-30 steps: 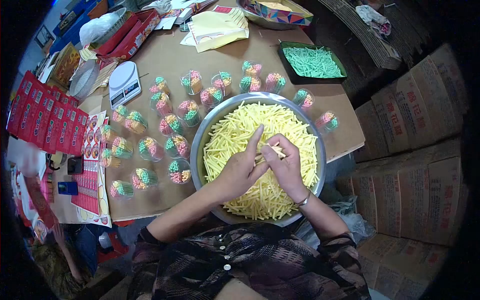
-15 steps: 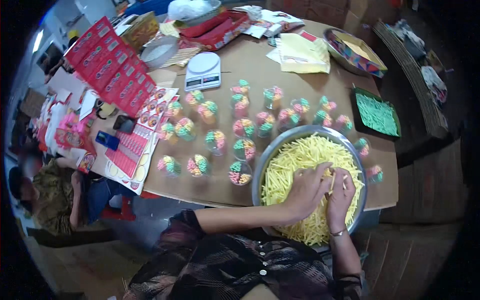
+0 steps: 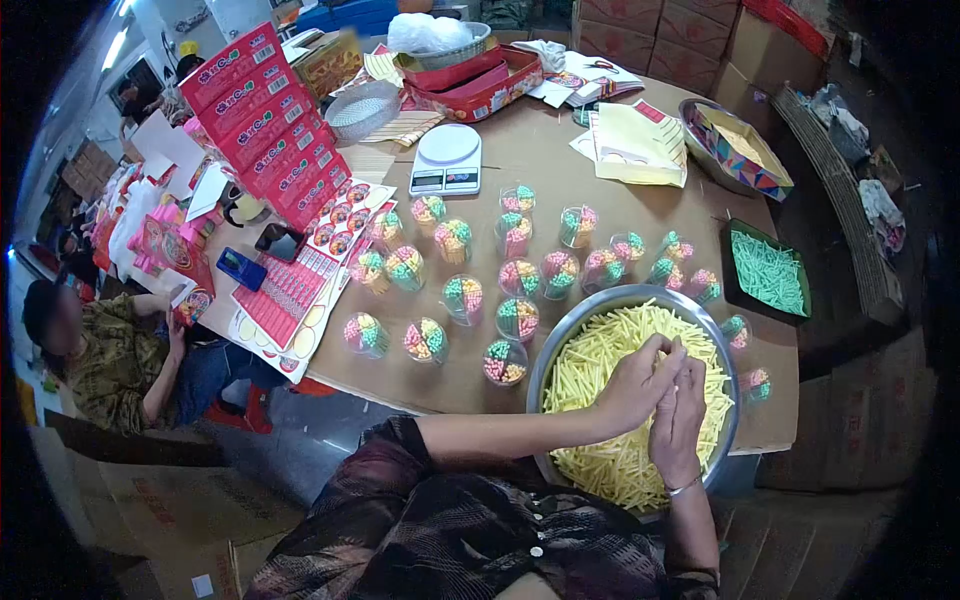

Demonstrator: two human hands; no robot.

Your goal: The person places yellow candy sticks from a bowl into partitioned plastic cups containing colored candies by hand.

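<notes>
A wide metal bowl stands at the table's front edge, full of thin yellow sticks. Above the sticks my left hand reaches in from the left, its fingers closed and meeting those of my right hand. My right hand, with a bracelet at the wrist, is also closed, fingertips upward. Whatever lies between the fingers is hidden. Left of the bowl, a clear cup holds pink, green and yellow sticks; several similar cups stand behind it.
A green tray of mint-green sticks sits at the right. Behind the cups are a white scale, a red box and yellow sheets. Red printed cardboard stands at left, near a seated person.
My hands have come closer together, and the yellow sticks seen between my fingers are now hidden. The camera view has shifted, so the table contents appear lower and mostly further right.
</notes>
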